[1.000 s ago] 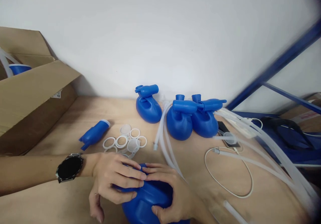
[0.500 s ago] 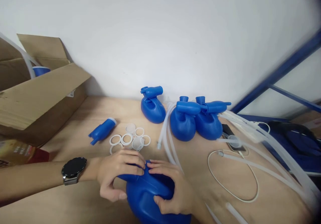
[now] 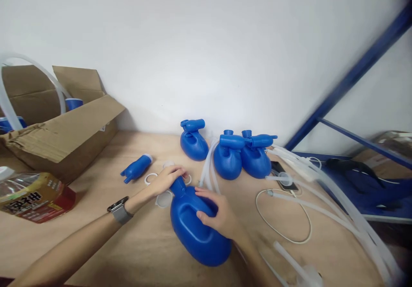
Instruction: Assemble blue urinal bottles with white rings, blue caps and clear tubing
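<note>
A blue plastic urinal bottle (image 3: 198,246) lies tilted on the table before me, its neck pointing away and to the left. My right hand (image 3: 219,212) grips its handle side, thumb on the near face and fingers across the top. Over the neck's mouth bends my left hand (image 3: 169,179), its fingers curled around the far side; the thumb is hidden. Several white rings (image 3: 150,178) lie beside and partly under this hand, with a translucent disc (image 3: 164,199) near the neck. Left of them rests a loose blue spout piece (image 3: 137,168).
Three blue urinal bottles (image 3: 228,164) with spout pieces stand near the wall. Clear tubes (image 3: 325,212), a cable (image 3: 310,231) and a phone (image 3: 280,169) lie on the right. A cardboard box (image 3: 71,137) and a jug with a yellow-red label (image 3: 38,201) are at left.
The urinal bottle has turned, and its neck now points away from me. My left hand has moved forward over its mouth and the rings. The head view has shifted, showing more on the left.
</note>
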Tool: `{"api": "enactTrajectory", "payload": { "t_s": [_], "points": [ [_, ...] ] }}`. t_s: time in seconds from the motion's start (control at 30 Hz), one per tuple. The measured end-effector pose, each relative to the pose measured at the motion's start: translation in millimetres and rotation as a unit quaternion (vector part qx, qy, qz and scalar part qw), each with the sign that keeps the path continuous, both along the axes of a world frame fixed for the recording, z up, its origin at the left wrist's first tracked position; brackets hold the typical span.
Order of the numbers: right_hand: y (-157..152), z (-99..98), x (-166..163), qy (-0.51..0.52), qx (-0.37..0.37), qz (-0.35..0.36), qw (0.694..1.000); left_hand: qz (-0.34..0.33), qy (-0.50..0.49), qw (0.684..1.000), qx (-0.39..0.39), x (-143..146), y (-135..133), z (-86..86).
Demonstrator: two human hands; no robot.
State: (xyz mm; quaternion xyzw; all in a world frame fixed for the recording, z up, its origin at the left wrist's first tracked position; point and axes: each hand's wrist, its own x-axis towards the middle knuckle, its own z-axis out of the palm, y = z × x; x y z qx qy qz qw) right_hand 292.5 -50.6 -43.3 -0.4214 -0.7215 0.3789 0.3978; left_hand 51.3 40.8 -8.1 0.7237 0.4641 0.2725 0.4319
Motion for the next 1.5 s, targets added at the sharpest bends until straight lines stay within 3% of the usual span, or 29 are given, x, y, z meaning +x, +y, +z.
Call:
{"api": "enactTrajectory", "payload": {
  "t_s": [0.2, 0.3, 0.4, 0.5, 0.57, 0.67, 0.73, 0.8, 0.9, 0.97, 1.03, 1.2, 1.27, 1.33, 1.4, 1.43, 1.47, 1.5],
  "points": [
    [4, -1.6, 2, -0.029, 0.005, -0.032, 0.999, -0.049, 0.056, 0.996, 0.051, 2, 12, 16.3],
    [-4, 7.5, 5, -0.076, 0.011, -0.077, 0.994, -0.084, 0.089, 0.99, 0.072, 3, 18, 12.9],
    [-33, 10.6, 25, -0.15, 0.02, -0.147, 0.977, -0.099, 0.112, 0.985, 0.085, 2, 22, 7.4],
    [-84, -10.6, 75, -0.265, 0.054, -0.183, 0.945, -0.109, 0.153, 0.977, 0.1, -1, 25, 7.8],
    [-125, -37.3, 122, -0.35, 0.065, -0.187, 0.915, -0.114, 0.192, 0.969, 0.103, -5, 27, 11.2],
    [-176, -77.3, 196, -0.402, 0.074, -0.273, 0.871, -0.125, 0.228, 0.961, 0.094, -12, 30, 15.7],
    [-193, -91.5, 232, -0.413, 0.064, -0.349, 0.839, -0.142, 0.225, 0.961, 0.073, -18, 33, 17.4],
    [-195, -91.7, 250, -0.406, 0.009, -0.36, 0.84, -0.152, 0.222, 0.962, 0.048, -23, 36, 19.9],
    [-179, -71.1, 245, -0.343, -0.071, -0.316, 0.882, -0.139, 0.235, 0.962, 0.026, -28, 36, 29.6],
    [-165, -50.1, 233, -0.289, -0.072, -0.341, 0.892, -0.129, 0.236, 0.963, 0.024, -31, 31, 39.3],
    [-152, -26.0, 223, -0.244, -0.025, -0.421, 0.873, -0.124, 0.222, 0.967, 0.03, -36, 25, 48.3],
    [-119, 47.8, 211, -0.104, 0.117, -0.594, 0.789, -0.094, 0.156, 0.981, 0.059, -51, 14, 59.6],
    [-99, 81.1, 201, 0.001, 0.203, -0.631, 0.749, -0.084, 0.136, 0.984, 0.075, -55, 11, 62.8],
    [-76, 113.3, 185, 0.05, 0.342, -0.625, 0.7, -0.082, 0.108, 0.986, 0.1, -58, 8, 66.9],
    [-52, 141.7, 162, 0.06, 0.535, -0.57, 0.621, -0.082, 0.077, 0.986, 0.127, -57, 3, 71.5],
    [-41, 154.0, 150, 0.052, 0.644, -0.534, 0.545, -0.081, 0.061, 0.985, 0.139, -55, 1, 73.7],
    [-31, 164.9, 136, 0.017, 0.683, -0.482, 0.549, -0.08, 0.047, 0.984, 0.152, -53, -1, 75.6],
    [-22, 174.2, 121, -0.054, 0.679, -0.405, 0.61, -0.079, 0.035, 0.983, 0.165, -51, -3, 77.3]
  ]
}}
